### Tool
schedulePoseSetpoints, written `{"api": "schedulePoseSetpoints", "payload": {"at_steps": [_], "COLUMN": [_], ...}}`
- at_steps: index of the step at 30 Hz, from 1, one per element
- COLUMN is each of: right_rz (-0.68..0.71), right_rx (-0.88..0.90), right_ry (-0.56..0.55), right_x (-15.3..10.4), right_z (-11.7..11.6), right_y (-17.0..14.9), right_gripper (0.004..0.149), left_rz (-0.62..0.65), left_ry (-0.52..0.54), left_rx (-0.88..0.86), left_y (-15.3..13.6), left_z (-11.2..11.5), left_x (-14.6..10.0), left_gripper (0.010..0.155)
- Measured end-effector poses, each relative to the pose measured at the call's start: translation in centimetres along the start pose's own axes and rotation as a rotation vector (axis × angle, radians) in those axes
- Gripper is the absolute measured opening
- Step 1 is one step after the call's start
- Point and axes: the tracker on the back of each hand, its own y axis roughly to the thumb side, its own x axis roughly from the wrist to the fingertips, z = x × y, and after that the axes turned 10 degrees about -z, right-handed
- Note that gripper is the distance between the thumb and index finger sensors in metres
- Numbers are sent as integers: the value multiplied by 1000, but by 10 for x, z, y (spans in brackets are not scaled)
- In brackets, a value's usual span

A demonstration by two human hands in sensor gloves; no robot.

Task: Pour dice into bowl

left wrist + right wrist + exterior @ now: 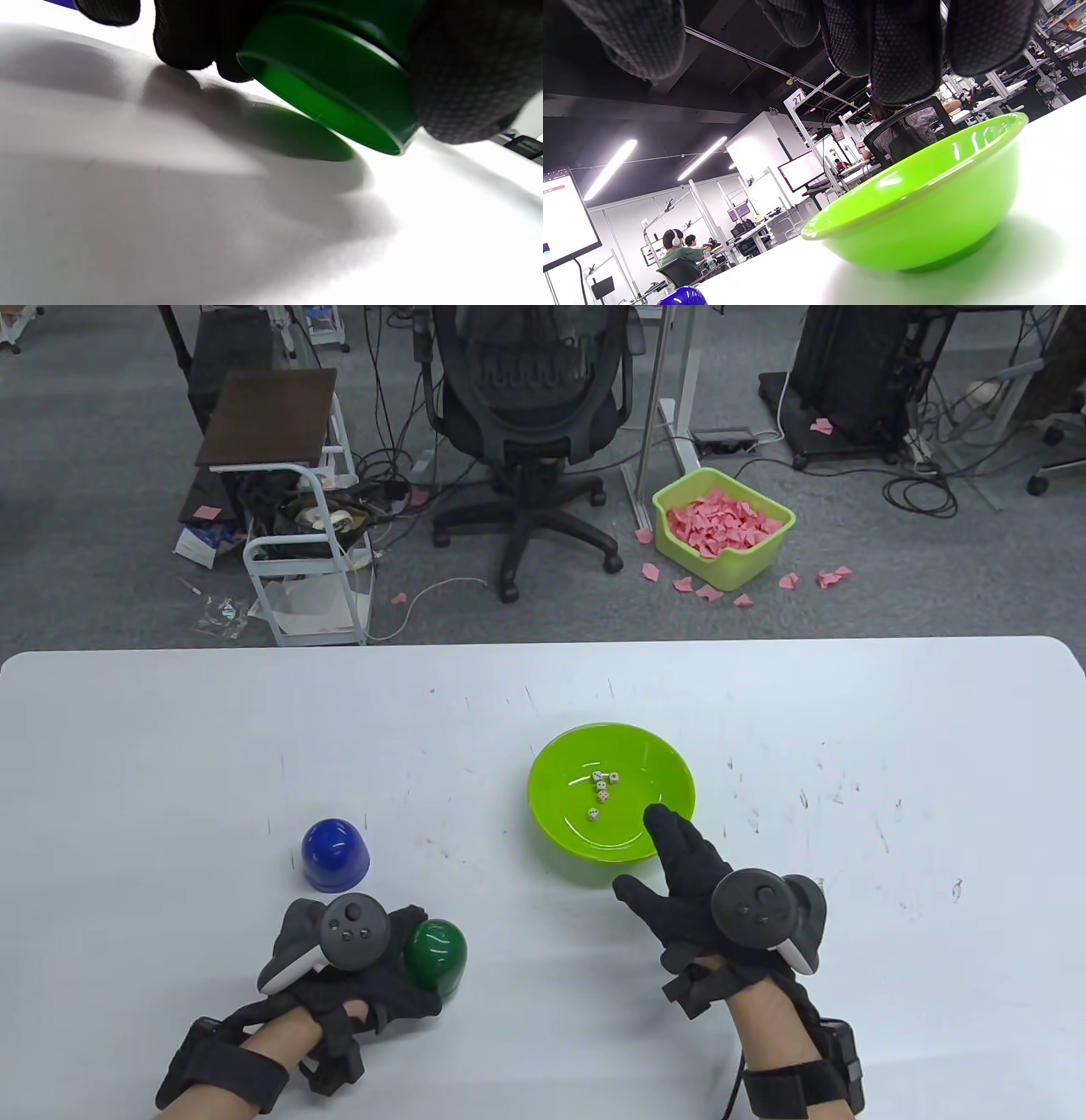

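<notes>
I am holding the dark green domed plastic dice cup (pixel 435 954) in my left hand (pixel 356 963), low in the lower left of the table view, my gloved fingers wrapped around its side. In the left wrist view the cup's open rim (pixel 326 114) is tilting clear of the white table (pixel 212 746), mouth down, and I cannot see inside it, so I cannot tell whether any dice are in there. My right hand (pixel 721 899) is lying spread and holding nothing, fingers stretched toward the near rim of the lime green plastic bowl (pixel 560 763) at the centre of the frame; whether the fingertips are touching the rim I cannot tell. Several small white dice (pixel 602 791) are already sitting in the bottom of the bowl. A blue domed plastic cup (pixel 335 855) is standing mouth down just above my left hand.

What worries me: if dice are under the green cup, a mouth-down lift would be leaving them on the table or scattering them. The blue cup is close to my knuckles, and a careless swing could be knocking it over. The bowl looks light, I judge, so a push from my right fingers could be sliding it away.
</notes>
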Motion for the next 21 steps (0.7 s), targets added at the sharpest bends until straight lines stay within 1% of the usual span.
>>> {"api": "schedulePoseSetpoints", "payload": {"at_steps": [4, 9, 13, 15, 17, 19, 21], "right_rz": [-5, -10, -12, -16, -22, -26, -30], "right_rx": [-3, -8, -7, -7, -10, -13, -14], "right_ry": [3, 8, 11, 14, 20, 28, 32], "right_x": [0, 0, 1, 1, 1, 1, 1], "right_z": [0, 0, 0, 0, -1, -1, -1], "right_y": [0, -1, -1, -2, -2, -3, -3], "right_gripper": [85, 85, 86, 86, 86, 86, 85], "left_rz": [-53, -68, -79, -95, -105, -105, -102], "left_ry": [-35, -41, -73, -119, -158, -150, -97], "left_rx": [43, 76, 58, 16, -11, -43, -92], "left_y": [-1, 2, 3, 4, 5, 7, 8], "left_z": [4, 6, -2, -13, -28, -46, -70], "left_x": [2, 3, 1, 0, -1, -2, -3], "left_gripper": [105, 106, 104, 105, 101, 97, 93]}}
